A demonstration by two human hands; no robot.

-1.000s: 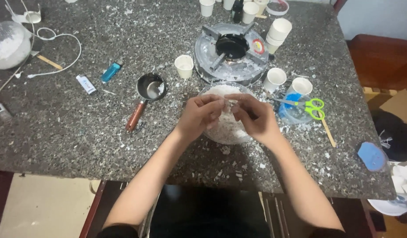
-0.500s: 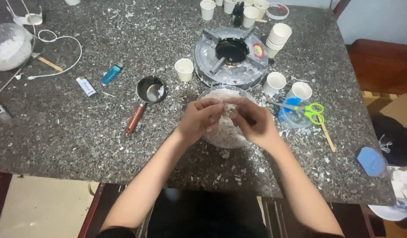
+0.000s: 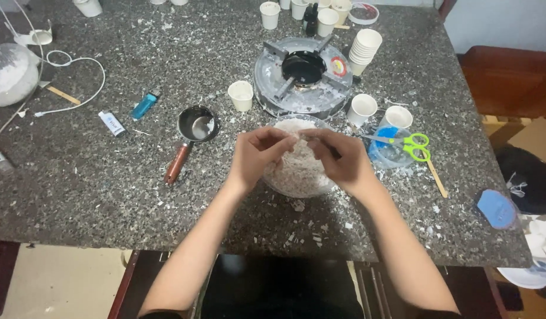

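We hold both hands together over the clear round bowl of white flakes (image 3: 296,171), which sits at the table's centre, near the front edge of the speckled grey stone table (image 3: 107,195). Our left hand (image 3: 255,156) and right hand (image 3: 341,159) meet at the fingertips, fingers curled narrow and pinching a small white piece between them; whether each hand grips it firmly we cannot tell. At 12 o'clock from the bowl stands the round grey metal burner (image 3: 302,74). At 9 o'clock lies the small dark saucepan with a reddish wooden handle (image 3: 190,139), and just past it at 10 o'clock a white paper cup (image 3: 241,94). At 3 o'clock the green-handled scissors (image 3: 406,143) rest across a blue-lidded clear container (image 3: 388,153). A stack of white paper cups (image 3: 364,50) stands at 1 o'clock, beside the burner.
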